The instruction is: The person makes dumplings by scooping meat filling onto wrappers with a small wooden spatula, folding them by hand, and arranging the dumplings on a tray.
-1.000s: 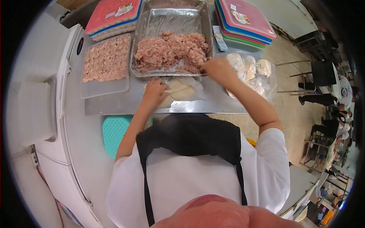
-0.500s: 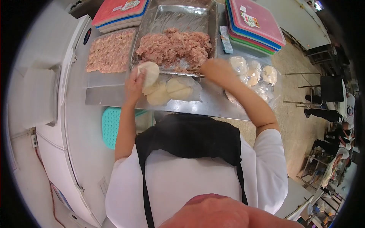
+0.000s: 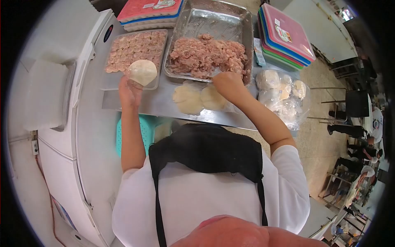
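Observation:
A thin round dough wrapper (image 3: 142, 72) rests in my left hand (image 3: 131, 92), whose fingers are curled under its lower edge. That hand is over the near side of a clear plastic tray of filled dumplings (image 3: 138, 47). My right hand (image 3: 228, 85) is closed in a fist at the near rim of the deep metal pan (image 3: 193, 78); what it grips, if anything, is hidden. Minced meat (image 3: 207, 55) is heaped in the near half of that pan. Just below it, more flat wrappers (image 3: 187, 98) lie on plastic on the metal table.
Lidded plastic trays (image 3: 150, 12) are stacked at the back left, and coloured lids (image 3: 288, 35) at the back right. Bagged dough rounds (image 3: 279, 96) lie at the table's right end. A white refrigerator (image 3: 84, 123) stands close on the left; a turquoise basket (image 3: 148, 131) is below the table.
My left hand has carried the wrapper left, from the pan's near corner to the dumpling tray. My right hand has shifted left along the pan's near rim. The camera view has shifted.

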Demonstrator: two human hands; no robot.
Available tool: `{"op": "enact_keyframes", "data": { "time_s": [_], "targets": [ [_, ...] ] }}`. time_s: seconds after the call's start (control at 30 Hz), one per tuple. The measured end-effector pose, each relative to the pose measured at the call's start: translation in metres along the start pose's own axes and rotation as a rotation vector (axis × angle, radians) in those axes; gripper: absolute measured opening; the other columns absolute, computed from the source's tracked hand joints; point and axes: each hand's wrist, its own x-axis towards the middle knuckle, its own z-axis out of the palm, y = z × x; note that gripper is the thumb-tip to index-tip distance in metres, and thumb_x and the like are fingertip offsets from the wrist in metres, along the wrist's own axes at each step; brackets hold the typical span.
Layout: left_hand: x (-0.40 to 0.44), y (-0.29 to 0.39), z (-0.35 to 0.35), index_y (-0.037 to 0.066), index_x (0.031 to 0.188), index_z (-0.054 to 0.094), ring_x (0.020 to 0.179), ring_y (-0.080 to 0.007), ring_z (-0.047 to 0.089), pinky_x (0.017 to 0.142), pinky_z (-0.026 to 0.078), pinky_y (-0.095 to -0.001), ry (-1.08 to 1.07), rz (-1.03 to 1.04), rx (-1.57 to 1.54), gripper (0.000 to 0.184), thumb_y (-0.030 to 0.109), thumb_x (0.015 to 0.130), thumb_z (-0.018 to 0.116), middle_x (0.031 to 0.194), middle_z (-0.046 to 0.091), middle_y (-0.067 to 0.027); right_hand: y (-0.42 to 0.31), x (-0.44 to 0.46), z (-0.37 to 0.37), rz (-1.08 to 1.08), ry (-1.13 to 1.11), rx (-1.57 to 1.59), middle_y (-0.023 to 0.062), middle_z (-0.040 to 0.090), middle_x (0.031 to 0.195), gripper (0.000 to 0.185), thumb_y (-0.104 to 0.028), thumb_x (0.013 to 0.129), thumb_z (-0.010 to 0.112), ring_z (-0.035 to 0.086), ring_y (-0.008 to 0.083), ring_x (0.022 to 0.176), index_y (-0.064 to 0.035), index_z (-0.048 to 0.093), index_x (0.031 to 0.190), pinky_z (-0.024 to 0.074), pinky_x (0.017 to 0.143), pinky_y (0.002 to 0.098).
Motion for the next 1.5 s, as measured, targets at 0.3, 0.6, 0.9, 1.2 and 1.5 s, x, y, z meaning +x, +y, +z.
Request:
{"op": "enact_keyframes", "data": {
  "time_s": [0.3,0.6,0.9,1.2,1.5],
  "targets": [
    [0.032,-0.003,-0.04,-0.004,0.121,0.05,0.109,-0.0246,0.057,0.092,0.048,-0.038,0.097,-0.002,0.22,0.034,0.012,0.091,0.056,0.119,0.057,-0.0133,-0.019,0.051,0.028,0.103,-0.071,0.366,0.0165,0.063,0.066,0.027,-0.025,0.086,0.057,0.063,0.0287,0.061,-0.002,0.067,0.074,0.0488,0.055,0.0371],
    [0.052,-0.064,0.061,-0.001,0.125,0.047,0.118,-0.0311,0.051,0.103,0.039,-0.0459,-0.257,-0.437,-0.322,0.054,0.044,0.097,0.038,0.123,0.055,-0.0162,-0.029,0.037,-0.017,0.547,0.158,1.191,0.006,0.058,0.065,0.034,-0.034,0.093,0.055,0.053,0.0183,0.061,-0.0013,0.066,0.093,0.0449,0.061,0.0335],
    [0.075,-0.099,0.081,0.003,0.135,0.039,0.13,-0.0356,0.037,0.109,0.023,-0.0541,-0.14,-0.43,-0.254,0.082,0.068,0.086,0.037,0.139,0.041,-0.0168,-0.023,-0.02,-0.058,0.4,0.105,0.296,0.0168,0.064,0.084,0.025,-0.026,0.09,0.054,0.063,0.0344,0.08,-0.0073,0.063,0.104,0.0494,0.069,0.0444],
    [0.056,-0.097,0.116,0.003,0.129,0.046,0.125,-0.0367,0.04,0.103,0.03,-0.0586,-0.064,-0.434,-0.178,0.079,0.067,0.082,0.048,0.132,0.046,-0.0194,-0.009,-0.026,-0.091,0.354,0.138,0.207,0.0159,0.063,0.085,0.021,-0.019,0.089,0.052,0.063,0.0331,0.078,-0.0036,0.056,0.103,0.0501,0.065,0.0446],
    [0.04,-0.092,0.132,0.005,0.134,0.04,0.11,-0.0249,0.052,0.095,0.045,-0.0391,-0.463,-0.186,0.09,0.057,0.022,0.085,0.064,0.122,0.051,-0.0136,0.065,-0.034,-0.054,0.401,0.163,1.096,0.0026,0.052,0.06,0.027,-0.025,0.097,0.047,0.05,0.0118,0.049,-0.0071,0.062,0.109,0.0384,0.044,0.0266]
  ]
}}
